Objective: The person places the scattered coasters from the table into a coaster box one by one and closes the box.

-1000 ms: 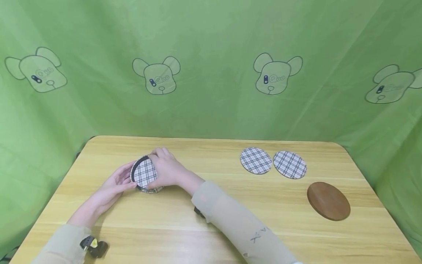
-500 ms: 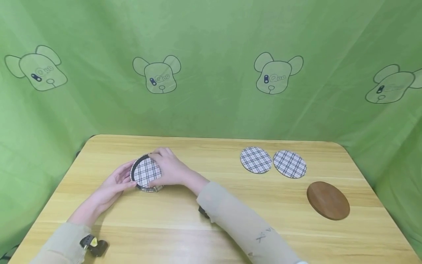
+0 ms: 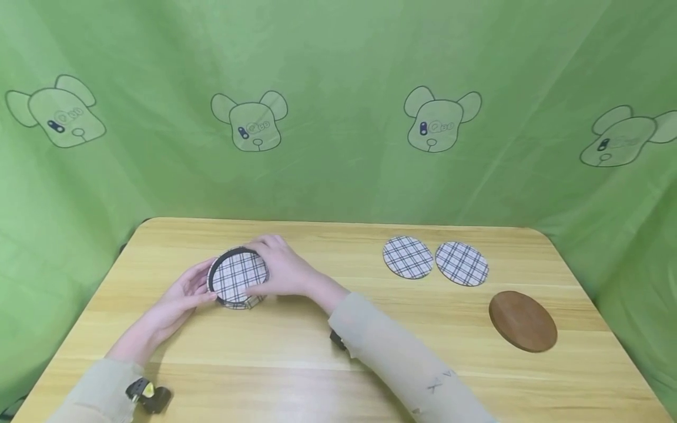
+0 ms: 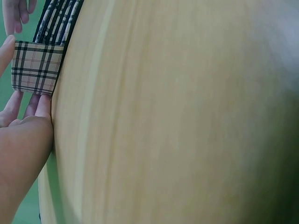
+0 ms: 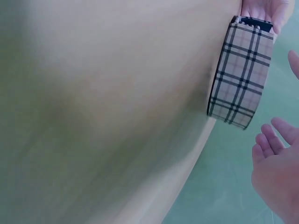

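Note:
A round plaid coaster holder (image 3: 217,292) with a dark inner rim stands at the table's left, a plaid coaster (image 3: 238,276) lying on top inside it. Through a gap in the holder's wall, the left wrist view shows edges of several stacked coasters (image 4: 58,21). My left hand (image 3: 180,299) grips the holder's left side between thumb and fingers. At the opposite side is my right hand (image 3: 282,270). The right wrist view shows this right hand (image 5: 280,163) with its fingers extended, a gap between them and the holder's plaid wall (image 5: 243,70).
Two loose plaid coasters, a left one (image 3: 408,257) and a right one (image 3: 462,263), lie side by side at the back right of the wooden table (image 3: 317,376). Nearer the right edge lies a round brown lid-like disc (image 3: 522,321). A green curtain (image 3: 338,176) hangs behind.
My right hand has drawn back to the right, uncovering more of the coaster on top of the holder. The left hand keeps its hold in nearly the same place.

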Available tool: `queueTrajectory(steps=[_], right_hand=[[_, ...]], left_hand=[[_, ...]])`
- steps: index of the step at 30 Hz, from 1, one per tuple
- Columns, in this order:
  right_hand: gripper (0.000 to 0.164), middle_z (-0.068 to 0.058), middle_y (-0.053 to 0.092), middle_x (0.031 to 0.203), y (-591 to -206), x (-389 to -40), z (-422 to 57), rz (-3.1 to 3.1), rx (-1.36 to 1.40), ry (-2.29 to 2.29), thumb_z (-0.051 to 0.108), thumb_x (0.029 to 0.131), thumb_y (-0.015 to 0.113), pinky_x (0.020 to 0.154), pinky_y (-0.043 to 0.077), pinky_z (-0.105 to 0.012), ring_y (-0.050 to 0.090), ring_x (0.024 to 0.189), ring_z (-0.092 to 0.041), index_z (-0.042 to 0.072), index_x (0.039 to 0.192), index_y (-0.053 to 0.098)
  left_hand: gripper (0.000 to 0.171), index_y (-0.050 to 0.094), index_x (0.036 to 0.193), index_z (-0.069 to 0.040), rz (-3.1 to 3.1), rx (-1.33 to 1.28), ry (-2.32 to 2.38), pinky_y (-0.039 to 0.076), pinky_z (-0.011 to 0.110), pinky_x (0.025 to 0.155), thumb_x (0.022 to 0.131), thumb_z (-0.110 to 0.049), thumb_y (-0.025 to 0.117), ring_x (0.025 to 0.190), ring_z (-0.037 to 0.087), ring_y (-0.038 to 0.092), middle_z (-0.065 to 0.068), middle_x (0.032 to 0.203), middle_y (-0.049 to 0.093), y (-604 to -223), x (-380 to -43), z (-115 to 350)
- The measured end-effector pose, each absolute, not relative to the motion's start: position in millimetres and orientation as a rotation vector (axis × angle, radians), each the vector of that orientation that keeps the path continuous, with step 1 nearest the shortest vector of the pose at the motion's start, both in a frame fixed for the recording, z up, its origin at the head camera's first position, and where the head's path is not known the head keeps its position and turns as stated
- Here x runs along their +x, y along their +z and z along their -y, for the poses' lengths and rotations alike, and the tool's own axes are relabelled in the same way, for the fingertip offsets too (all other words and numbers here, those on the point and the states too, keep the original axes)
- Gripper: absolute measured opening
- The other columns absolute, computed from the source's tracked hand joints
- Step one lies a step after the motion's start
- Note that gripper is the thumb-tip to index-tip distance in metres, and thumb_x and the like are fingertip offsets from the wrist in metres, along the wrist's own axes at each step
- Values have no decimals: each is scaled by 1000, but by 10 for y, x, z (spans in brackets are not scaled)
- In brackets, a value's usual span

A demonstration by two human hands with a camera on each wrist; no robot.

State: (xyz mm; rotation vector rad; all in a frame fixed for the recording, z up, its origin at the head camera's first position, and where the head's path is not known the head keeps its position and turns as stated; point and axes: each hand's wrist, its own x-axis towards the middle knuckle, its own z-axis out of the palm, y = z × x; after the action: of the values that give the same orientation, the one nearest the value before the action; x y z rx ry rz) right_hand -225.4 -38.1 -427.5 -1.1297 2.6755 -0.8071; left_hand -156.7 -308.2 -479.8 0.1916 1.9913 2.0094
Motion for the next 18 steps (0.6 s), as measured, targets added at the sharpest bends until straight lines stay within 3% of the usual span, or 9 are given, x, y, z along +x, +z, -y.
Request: queueTrajectory(steps=[18], right_hand=[[100, -16, 41, 165, -4247, -2234, -104, -2686, -1120, -824, 43, 82, 91, 129, 36, -57, 35, 155, -32, 7, 161, 42]], left_hand=[[88, 10, 166, 5, -1996, 193, 2015, 44, 5, 107, 97, 5, 64, 127, -11, 53, 36, 171, 10, -4768, -1550, 3061]])
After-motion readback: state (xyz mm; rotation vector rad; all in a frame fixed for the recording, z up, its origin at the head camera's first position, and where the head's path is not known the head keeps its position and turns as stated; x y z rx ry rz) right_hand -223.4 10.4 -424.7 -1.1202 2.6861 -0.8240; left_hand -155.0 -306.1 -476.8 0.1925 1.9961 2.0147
